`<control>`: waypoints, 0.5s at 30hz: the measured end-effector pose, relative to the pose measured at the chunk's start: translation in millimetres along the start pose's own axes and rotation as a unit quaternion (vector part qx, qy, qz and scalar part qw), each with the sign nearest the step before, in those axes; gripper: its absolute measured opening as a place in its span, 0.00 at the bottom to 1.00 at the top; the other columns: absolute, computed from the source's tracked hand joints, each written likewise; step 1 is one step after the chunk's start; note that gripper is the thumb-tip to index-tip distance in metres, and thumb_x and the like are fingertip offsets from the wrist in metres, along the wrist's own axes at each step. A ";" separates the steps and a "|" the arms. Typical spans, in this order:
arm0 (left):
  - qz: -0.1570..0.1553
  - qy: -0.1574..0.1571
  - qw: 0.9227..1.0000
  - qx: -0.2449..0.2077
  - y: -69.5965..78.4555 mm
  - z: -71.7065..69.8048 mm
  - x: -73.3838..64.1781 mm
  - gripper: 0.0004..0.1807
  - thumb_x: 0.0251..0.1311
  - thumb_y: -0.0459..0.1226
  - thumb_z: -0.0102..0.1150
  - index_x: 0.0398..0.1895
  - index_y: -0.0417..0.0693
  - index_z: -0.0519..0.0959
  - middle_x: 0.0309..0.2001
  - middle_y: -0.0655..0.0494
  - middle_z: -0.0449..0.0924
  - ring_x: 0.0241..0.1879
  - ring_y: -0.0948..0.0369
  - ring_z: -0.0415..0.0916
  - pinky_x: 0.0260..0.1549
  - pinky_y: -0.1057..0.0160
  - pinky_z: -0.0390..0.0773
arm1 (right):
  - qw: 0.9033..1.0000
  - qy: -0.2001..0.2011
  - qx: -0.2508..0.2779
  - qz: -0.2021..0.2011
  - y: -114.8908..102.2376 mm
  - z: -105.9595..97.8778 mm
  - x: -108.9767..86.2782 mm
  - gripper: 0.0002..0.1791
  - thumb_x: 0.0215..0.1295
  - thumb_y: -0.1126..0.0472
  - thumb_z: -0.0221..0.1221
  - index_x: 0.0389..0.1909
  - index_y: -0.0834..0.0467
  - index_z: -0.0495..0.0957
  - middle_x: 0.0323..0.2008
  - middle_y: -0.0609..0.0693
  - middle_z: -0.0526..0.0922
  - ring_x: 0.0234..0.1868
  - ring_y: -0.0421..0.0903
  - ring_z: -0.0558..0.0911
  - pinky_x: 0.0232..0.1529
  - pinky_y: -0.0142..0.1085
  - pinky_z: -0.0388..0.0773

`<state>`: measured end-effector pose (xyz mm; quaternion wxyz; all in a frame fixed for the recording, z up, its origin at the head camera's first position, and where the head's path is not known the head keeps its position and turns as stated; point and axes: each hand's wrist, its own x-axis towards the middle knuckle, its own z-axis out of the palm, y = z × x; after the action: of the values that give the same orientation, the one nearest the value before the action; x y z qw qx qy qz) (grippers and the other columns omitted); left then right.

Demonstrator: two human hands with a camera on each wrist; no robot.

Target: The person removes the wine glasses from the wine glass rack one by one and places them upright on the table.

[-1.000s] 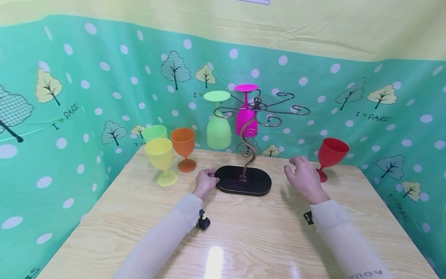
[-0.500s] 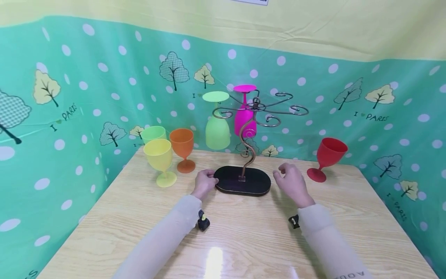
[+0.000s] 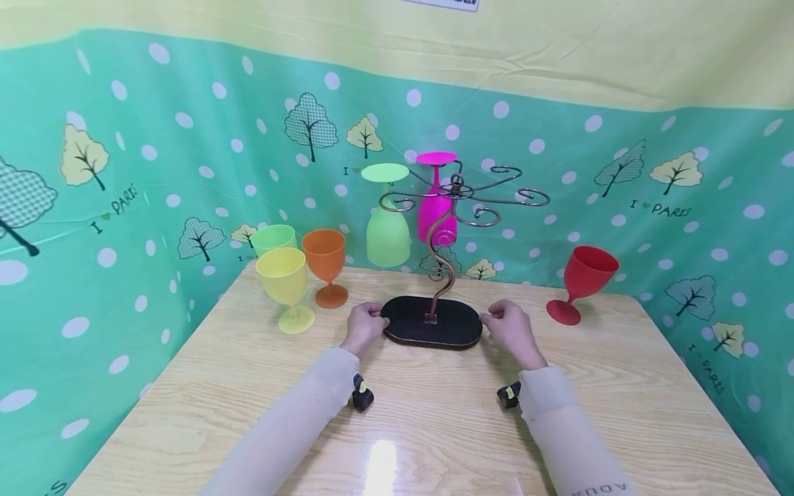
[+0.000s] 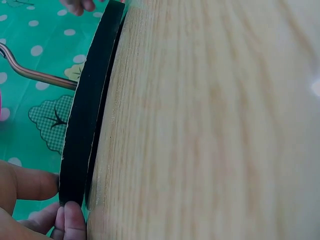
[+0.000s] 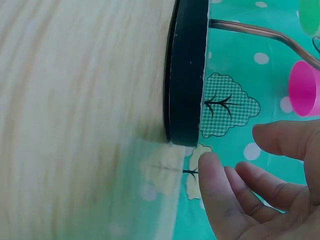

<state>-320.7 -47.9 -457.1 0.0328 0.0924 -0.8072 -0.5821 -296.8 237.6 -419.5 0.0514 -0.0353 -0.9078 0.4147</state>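
Observation:
A goblet rack with curled metal arms (image 3: 515, 198) and a black oval base (image 3: 455, 324) stands mid-table. My left hand (image 3: 362, 327) pinches the base's left end, thumb on top and fingertips (image 4: 75, 222) at the lower edge. By the base's right end is my right hand (image 3: 513, 332); in the right wrist view its thumb and fingers (image 5: 215, 185) are parted, with a small gap to the base. Upside down on the rack's left side hang a light green goblet (image 3: 389, 238) and a magenta goblet (image 3: 437, 215).
Upright at the left stand a yellow goblet (image 3: 283, 275), an orange goblet (image 3: 324, 255) and another green goblet (image 3: 273, 236), partly hidden. A red goblet (image 3: 589, 271) stands at the right. Behind the wooden table (image 3: 434, 413) hangs a patterned cloth (image 3: 533, 124).
My right hand has moved left, away from the red goblet, to the right end of the base. The left hand has stayed on the base.

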 end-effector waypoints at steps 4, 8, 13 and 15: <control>0.003 -0.001 1.000 -0.003 -0.8 0.4 0.5 0.21 0.50 0.26 0.62 0.50 0.33 0.78 0.45 0.42 0.79 0.47 0.51 0.75 0.48 0.57 0.76 | 0.998 -0.016 0.040 0.043 3.8 4.5 2.4 0.17 0.65 0.58 0.58 0.48 0.66 0.74 0.37 0.58 0.78 0.31 0.52 0.83 0.32 0.38 0.80; 0.006 0.001 1.000 -0.002 -0.8 0.8 0.4 0.21 0.49 0.25 0.62 0.50 0.33 0.78 0.44 0.42 0.79 0.46 0.51 0.74 0.48 0.57 0.76 | 0.996 -0.022 0.061 0.068 8.2 8.8 5.1 0.17 0.65 0.57 0.59 0.47 0.66 0.74 0.36 0.57 0.78 0.30 0.48 0.81 0.31 0.35 0.78; 0.002 0.002 1.000 -0.002 -0.7 0.8 0.2 0.21 0.50 0.26 0.62 0.50 0.33 0.78 0.45 0.42 0.79 0.47 0.51 0.74 0.48 0.57 0.76 | 0.984 -0.048 0.134 0.109 11.0 13.7 8.3 0.17 0.64 0.59 0.59 0.47 0.68 0.73 0.39 0.60 0.78 0.31 0.48 0.81 0.33 0.37 0.81; 0.002 0.001 1.000 -0.001 -0.6 0.9 0.0 0.21 0.50 0.26 0.62 0.50 0.34 0.78 0.45 0.43 0.79 0.47 0.52 0.74 0.48 0.57 0.76 | 0.979 -0.053 0.151 0.123 11.6 15.1 9.2 0.18 0.64 0.60 0.60 0.48 0.69 0.73 0.41 0.60 0.77 0.31 0.48 0.81 0.35 0.38 0.82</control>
<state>-320.8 -47.2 -457.9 0.0351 0.0919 -0.8070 -0.5823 -307.6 234.8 -437.4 -0.0432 -0.1163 -0.8249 0.5515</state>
